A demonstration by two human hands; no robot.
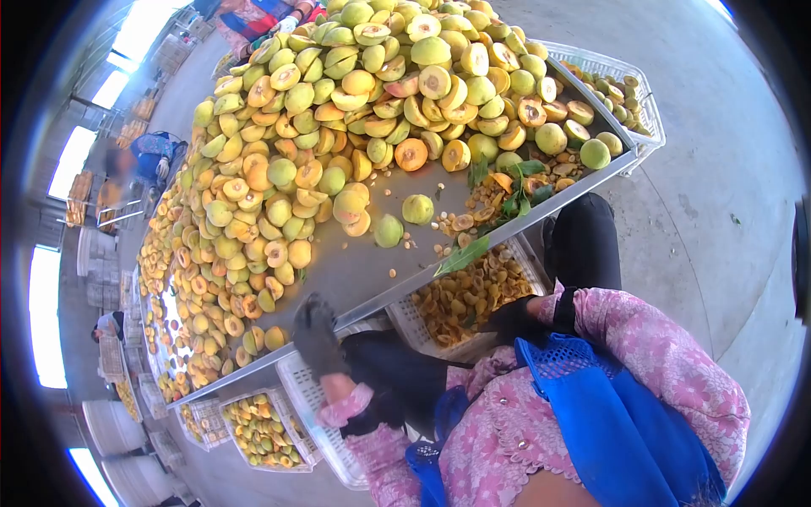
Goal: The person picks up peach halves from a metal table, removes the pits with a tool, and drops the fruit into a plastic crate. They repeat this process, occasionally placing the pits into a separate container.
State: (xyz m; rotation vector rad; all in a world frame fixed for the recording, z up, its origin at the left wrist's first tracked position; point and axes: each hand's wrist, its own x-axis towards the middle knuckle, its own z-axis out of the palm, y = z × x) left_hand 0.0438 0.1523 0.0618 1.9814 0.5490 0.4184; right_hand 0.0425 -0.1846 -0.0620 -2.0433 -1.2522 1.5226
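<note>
Grey metal tabletop [342, 266] supports heaped yellow-green fruit [228, 215], many halved; its raised rim [389, 297] apparently retains them. Blurred, dark-gloved left hand [317, 334] is at the rim. White plastic crate [412, 331] of fruit pieces sits near the dark-gloved right hand [511, 319]. Neither grip is discernible.
</note>
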